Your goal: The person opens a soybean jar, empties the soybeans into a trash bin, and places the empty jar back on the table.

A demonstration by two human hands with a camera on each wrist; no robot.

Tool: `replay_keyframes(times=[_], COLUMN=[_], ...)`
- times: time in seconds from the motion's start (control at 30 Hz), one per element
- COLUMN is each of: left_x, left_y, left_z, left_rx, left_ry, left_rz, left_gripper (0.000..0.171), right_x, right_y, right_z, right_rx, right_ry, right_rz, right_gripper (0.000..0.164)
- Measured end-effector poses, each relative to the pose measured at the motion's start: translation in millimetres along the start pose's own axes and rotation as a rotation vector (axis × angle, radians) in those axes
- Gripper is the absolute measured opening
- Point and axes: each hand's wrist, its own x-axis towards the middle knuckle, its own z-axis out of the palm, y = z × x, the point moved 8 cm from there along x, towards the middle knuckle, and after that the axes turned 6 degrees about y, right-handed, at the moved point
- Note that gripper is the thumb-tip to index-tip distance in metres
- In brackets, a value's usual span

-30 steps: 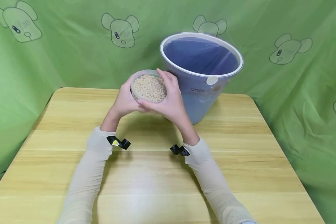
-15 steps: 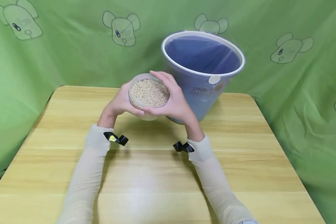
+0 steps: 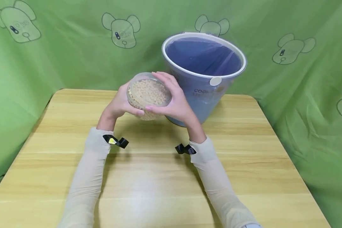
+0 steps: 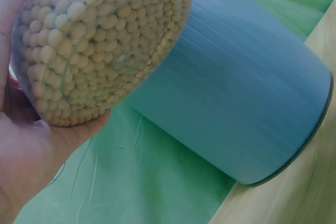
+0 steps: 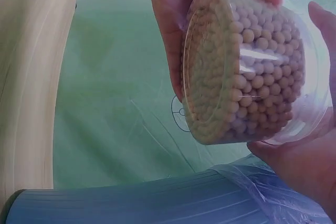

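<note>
In the head view, a clear round jar (image 3: 149, 93) of small beige balls is raised above the table and tilted. My left hand (image 3: 117, 101) grips its left side, thumb along the near wall. On the other side my right hand (image 3: 178, 101) holds it, fingers over the far rim and thumb in front. The left wrist view gives the jar's base (image 4: 105, 45), packed with balls. From the right wrist, the jar (image 5: 247, 72) lies tipped over sideways in view, the balls stopping short of its rim. Whether a clear lid covers it, I cannot tell.
Just right of the jar stands a tall blue-grey bin (image 3: 205, 101) with a white rim and a plastic bag lining it. Both are on a wooden table (image 3: 145, 183), the bin near the back edge. Green cloth (image 3: 74, 57) with mouse-like drawings hangs behind and at the sides.
Both hands have shifted the jar slightly left and toward me, away from the bin. More of the jar's near side shows now. Both hands kept their hold.
</note>
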Motion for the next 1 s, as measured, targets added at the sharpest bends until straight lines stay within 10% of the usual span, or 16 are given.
replay_keyframes(times=[0.43,1.0], left_x=[1.8,-3.4], left_y=[0.4,8.8], left_z=[-22.9,-54.5], left_rx=[-0.001,0.06], left_ry=[0.201,0.447], left_rz=[-0.037,-0.039], left_gripper=[0.103,0.1], right_x=[-1,-33], right_y=[-23,-7], right_z=[-8,-12], right_rx=[-0.065,-0.119], right_ry=[0.092,-0.013], right_rz=[-0.117,-0.226], right_gripper=[0.092,0.101])
